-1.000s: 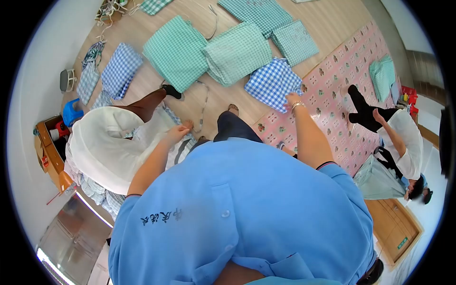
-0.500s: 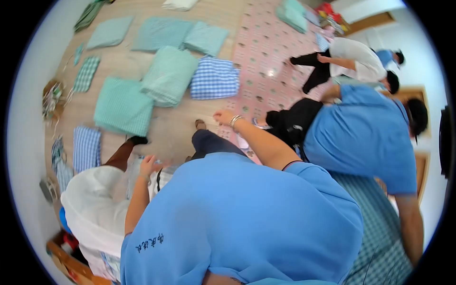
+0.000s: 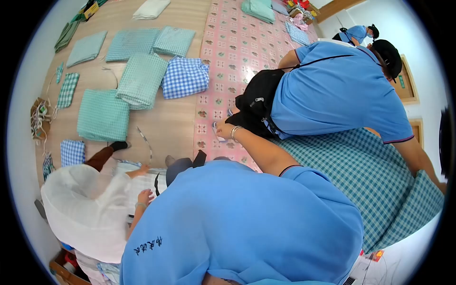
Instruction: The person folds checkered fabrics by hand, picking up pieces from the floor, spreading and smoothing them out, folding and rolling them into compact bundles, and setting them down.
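My left hand (image 3: 145,196), with a band at the wrist, hangs beside my blue shirt (image 3: 247,223), near white cloth (image 3: 135,190) on the floor. Its fingers are loosely bent and nothing shows in them. My right hand (image 3: 224,129), with silver bangles, reaches out over the pink patterned floor covering. It is close to the black trousers and black bag (image 3: 260,95) of a co-worker, and its fingers look loose and empty. A green checked cloth (image 3: 351,175) stretches between my right arm and that co-worker.
Folded green checked cloths (image 3: 102,115) and a blue checked cloth (image 3: 186,77) lie on the wooden floor. A co-worker in white (image 3: 85,209) bends at my left. The blue-shirted co-worker (image 3: 327,90) bends at my right. Cords (image 3: 42,111) sit by the left wall.
The view has shifted, so the floor cloths sit further left. My left hand has lowered. The green checked cloth at right now shows spread wider, and the blue-shirted co-worker appears higher in view.
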The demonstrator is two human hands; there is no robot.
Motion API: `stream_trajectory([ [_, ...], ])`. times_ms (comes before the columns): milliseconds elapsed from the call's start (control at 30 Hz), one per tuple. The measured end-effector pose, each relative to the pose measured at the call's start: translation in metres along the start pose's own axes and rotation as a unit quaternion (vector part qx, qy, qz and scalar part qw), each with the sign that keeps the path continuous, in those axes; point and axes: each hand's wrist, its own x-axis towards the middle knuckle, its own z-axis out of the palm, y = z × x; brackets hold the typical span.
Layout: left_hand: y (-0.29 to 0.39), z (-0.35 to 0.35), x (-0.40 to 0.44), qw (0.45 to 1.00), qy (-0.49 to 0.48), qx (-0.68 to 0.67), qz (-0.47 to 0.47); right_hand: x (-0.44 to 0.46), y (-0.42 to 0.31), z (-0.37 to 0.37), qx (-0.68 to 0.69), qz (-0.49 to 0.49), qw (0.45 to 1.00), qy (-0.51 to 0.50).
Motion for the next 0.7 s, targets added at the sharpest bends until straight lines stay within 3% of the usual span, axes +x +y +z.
stream_trajectory([
  [100, 0.019, 0.060, -0.045, 0.998, 0.000, 0.055, 0.029, -0.029, 0.008, -0.004, 0.062, -0.029, 0.998, -0.002],
  [133, 0.020, 0.087, -0.053, 0.999, 0.028, 0.031, -0.002, -0.036, 0.014, 0.001, 0.119, -0.017, 0.993, -0.005],
  [167, 0.016, 0.115, -0.061, 0.999, 0.037, 0.001, 0.035, -0.042, 0.020, 0.006, 0.175, -0.006, 0.984, -0.012],
  [200, 0.008, 0.144, -0.068, 0.995, 0.048, -0.016, 0.085, -0.048, 0.025, 0.010, 0.151, -0.029, 0.987, -0.054],
  [300, -0.021, 0.228, -0.090, 0.992, 0.029, -0.088, 0.088, -0.058, 0.049, 0.046, 0.067, -0.109, 0.985, -0.118],
  [333, -0.037, 0.260, -0.106, 0.992, 0.034, -0.080, 0.089, -0.068, 0.051, 0.053, 0.090, -0.035, 0.981, -0.165],
  [367, -0.047, 0.286, -0.119, 0.992, 0.037, -0.070, 0.095, -0.069, 0.062, 0.068, 0.084, -0.059, 0.980, -0.171],
  [433, -0.091, 0.318, -0.142, 0.973, -0.037, 0.108, 0.202, -0.081, 0.074, 0.087, 0.032, -0.075, 0.975, -0.205],
  [567, -0.142, 0.323, -0.197, 0.939, 0.015, 0.202, 0.279, -0.120, 0.074, 0.106, 0.059, -0.084, 0.972, -0.210],
  [633, -0.185, 0.311, -0.199, 0.989, 0.019, 0.006, 0.144, -0.130, 0.075, 0.123, 0.032, -0.063, 0.975, -0.210],
  [667, -0.202, 0.302, -0.207, 0.989, 0.013, 0.021, 0.146, -0.134, 0.075, 0.133, 0.044, -0.057, 0.977, -0.202],
  [700, -0.217, 0.292, -0.215, 0.995, 0.061, -0.015, 0.073, -0.138, 0.074, 0.141, 0.018, -0.090, 0.979, -0.182],
])
